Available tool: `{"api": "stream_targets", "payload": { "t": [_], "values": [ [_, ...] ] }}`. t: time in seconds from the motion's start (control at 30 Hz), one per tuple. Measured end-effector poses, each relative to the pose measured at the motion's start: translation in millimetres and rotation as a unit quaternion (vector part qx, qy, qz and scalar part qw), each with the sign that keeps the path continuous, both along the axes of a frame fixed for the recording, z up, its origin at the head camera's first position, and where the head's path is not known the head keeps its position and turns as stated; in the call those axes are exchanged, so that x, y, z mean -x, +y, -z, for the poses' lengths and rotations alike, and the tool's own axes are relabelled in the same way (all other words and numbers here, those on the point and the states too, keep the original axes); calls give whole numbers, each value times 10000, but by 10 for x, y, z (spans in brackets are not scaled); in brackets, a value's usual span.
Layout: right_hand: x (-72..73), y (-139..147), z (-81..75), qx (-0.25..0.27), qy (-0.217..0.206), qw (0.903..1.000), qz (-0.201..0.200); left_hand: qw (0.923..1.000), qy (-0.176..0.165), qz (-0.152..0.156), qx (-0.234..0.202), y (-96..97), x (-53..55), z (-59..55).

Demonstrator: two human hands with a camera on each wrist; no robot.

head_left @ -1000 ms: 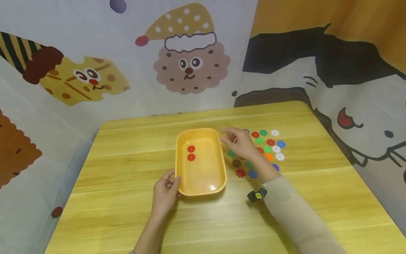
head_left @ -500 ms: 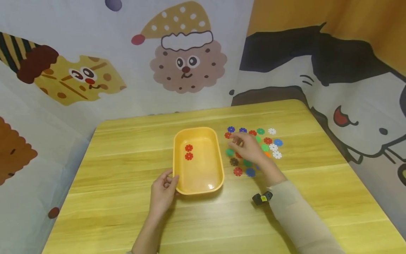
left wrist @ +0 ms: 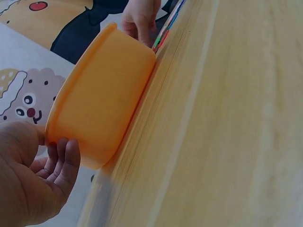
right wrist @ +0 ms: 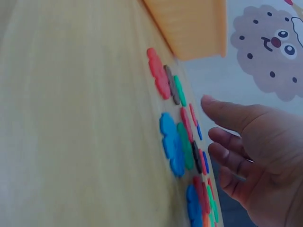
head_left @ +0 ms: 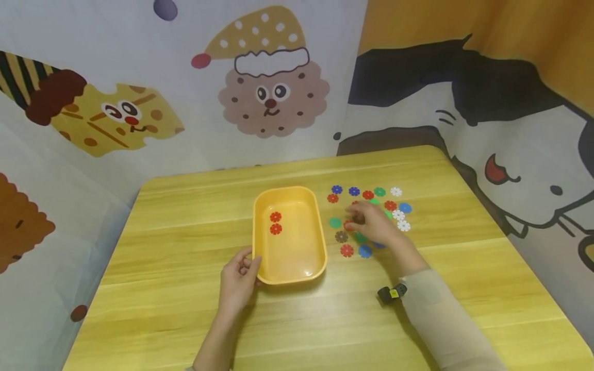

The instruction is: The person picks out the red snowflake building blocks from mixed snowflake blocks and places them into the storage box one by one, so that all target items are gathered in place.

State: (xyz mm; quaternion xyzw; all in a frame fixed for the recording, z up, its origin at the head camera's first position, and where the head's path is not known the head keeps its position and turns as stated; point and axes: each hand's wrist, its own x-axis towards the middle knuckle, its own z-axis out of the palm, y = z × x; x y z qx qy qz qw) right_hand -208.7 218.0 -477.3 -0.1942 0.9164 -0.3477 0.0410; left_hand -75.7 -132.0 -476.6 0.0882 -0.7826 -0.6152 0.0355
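My left hand (head_left: 238, 281) grips the near left corner of a yellow-orange plastic tray (head_left: 299, 247), thumb over the rim and fingers against the outer wall, as the left wrist view shows. Two red flower-shaped plastic discs (head_left: 276, 223) lie inside, towards the far left. To the right of the tray, my right hand (head_left: 377, 225) hovers low over a group of loose discs, hiding some. In the right wrist view its thumb and loosely bent fingers stand apart with nothing between them. Nearest its fingertips is a red disc (head_left: 347, 225); a green disc (head_left: 335, 222) lies further left.
Several discs in red, blue, green, white and brown spread over the wooden table (head_left: 176, 247), including a white disc (head_left: 404, 226) at the right and a brown disc (head_left: 341, 236). A small black device (head_left: 392, 293) sits at the right wrist. A cartoon-printed cloth (head_left: 185, 149) hangs behind the table.
My right hand has moved from beside the tray's right rim rightward and nearer over the discs, uncovering the blue and red ones at the far left. The left hand and tray stay put.
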Motion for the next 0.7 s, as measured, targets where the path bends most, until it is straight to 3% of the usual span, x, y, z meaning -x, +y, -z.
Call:
{"api": "stream_targets", "payload": {
  "t": [0.33,0.37,0.7],
  "values": [
    [-9,38,59,-565,115,9983,-109,10000,-10,58,-1,-15,3,3],
    [-15,35,51,-625,108,9979,-130,10000,-30,68,12,-4,-9,-38],
    [-39,31,9,-786,-382,9962,-13,9999,119,101,1,-12,-14,34]
  ]
}}
